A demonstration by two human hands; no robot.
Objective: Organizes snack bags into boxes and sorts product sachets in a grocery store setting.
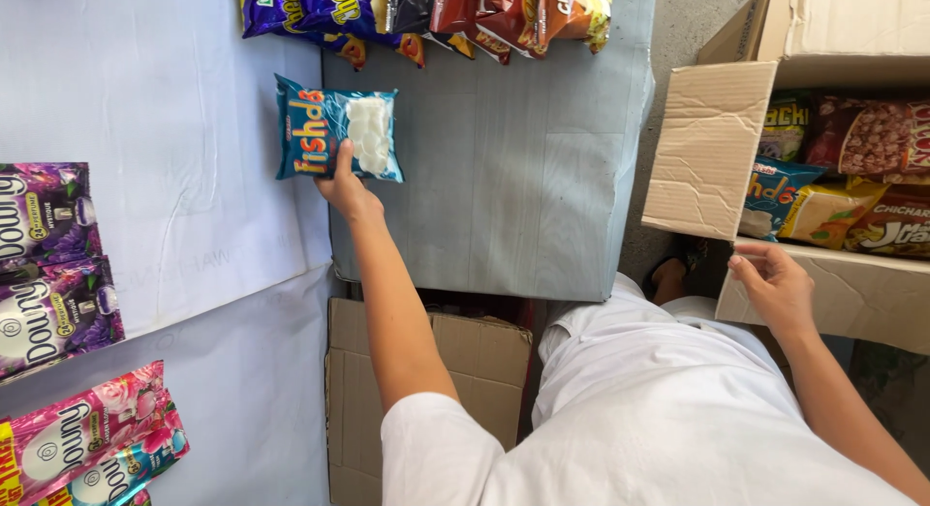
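Unpacking looks partly done, judging by the layout: several packets lie out, and the box (712,148) at the right holds many more. Nearest, the right hand (778,285) hovers at the box's lower flap, fingers loosely open and holding nothing. Inside the box sit green, red, yellow and blue snack bags (852,177), crowded together. Further out, the left hand (347,191) grips the bottom edge of a blue snack bag (336,128) with a clear window showing white crackers, fingers closed on it, over the seam between the white sheet and the grey bench (513,177). At the far edge lies a row of purple and red bags (426,10). Purple and pink sachets (58,303) line the left.
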